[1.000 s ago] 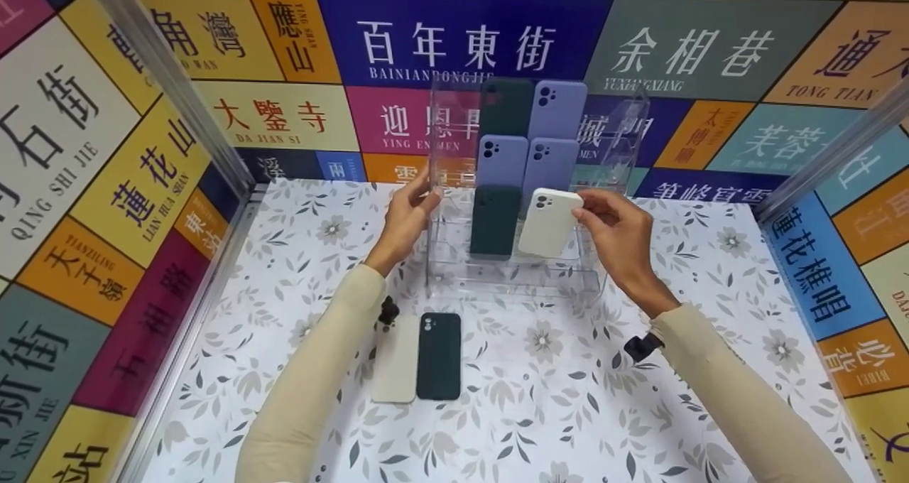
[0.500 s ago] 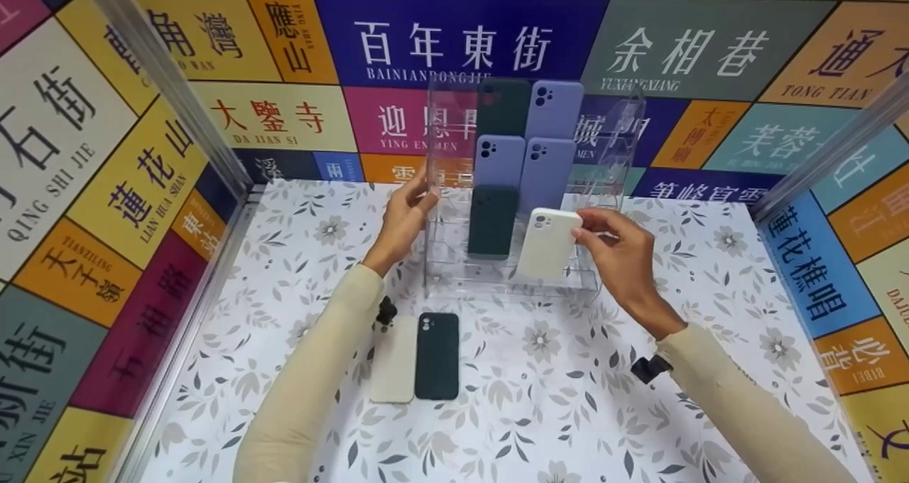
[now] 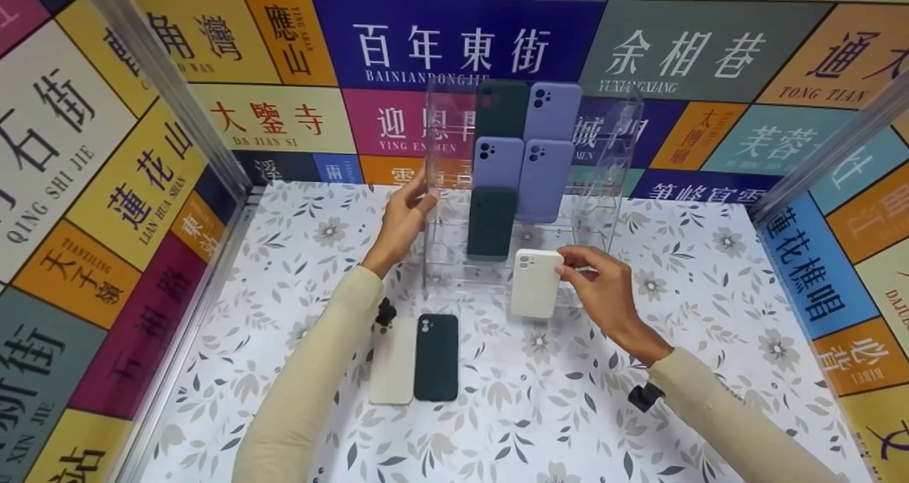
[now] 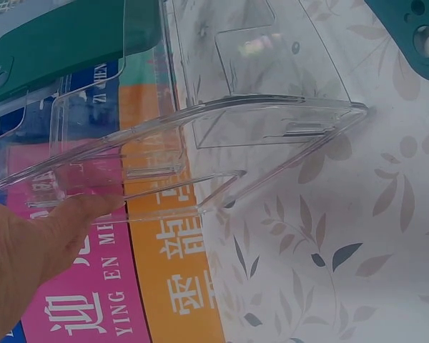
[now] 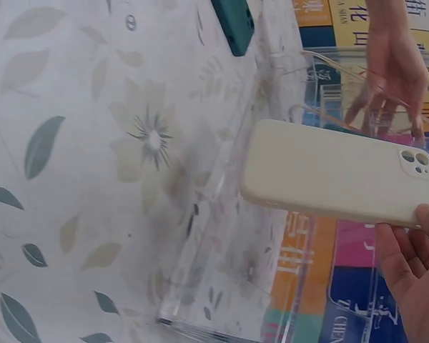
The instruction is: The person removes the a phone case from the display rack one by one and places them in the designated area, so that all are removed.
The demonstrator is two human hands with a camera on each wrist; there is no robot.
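My right hand (image 3: 596, 284) pinches a cream phone case (image 3: 536, 284) by its upper right edge, in front of the clear display stand (image 3: 447, 277). In the right wrist view the case (image 5: 329, 171) lies across the picture, its camera cutouts near the thumb. My left hand (image 3: 405, 227) grips the stand's left side, with the thumb (image 4: 86, 207) along the clear edge in the left wrist view. On the stand are dark green cases (image 3: 491, 227) and lilac cases (image 3: 547, 181), in two columns. The lower right tier shows no case.
A second cream case (image 3: 392, 362) and a dark green case (image 3: 437, 359) lie side by side on the table, near the left forearm. The table has a floral cover (image 3: 568, 412). Coloured sign-patterned walls (image 3: 454, 35) rise at the back and both sides.
My right hand has drawn the cream case down and toward me, off the stand's lower right tier, uncovering the lilac case behind. My left hand stays at the stand's side.
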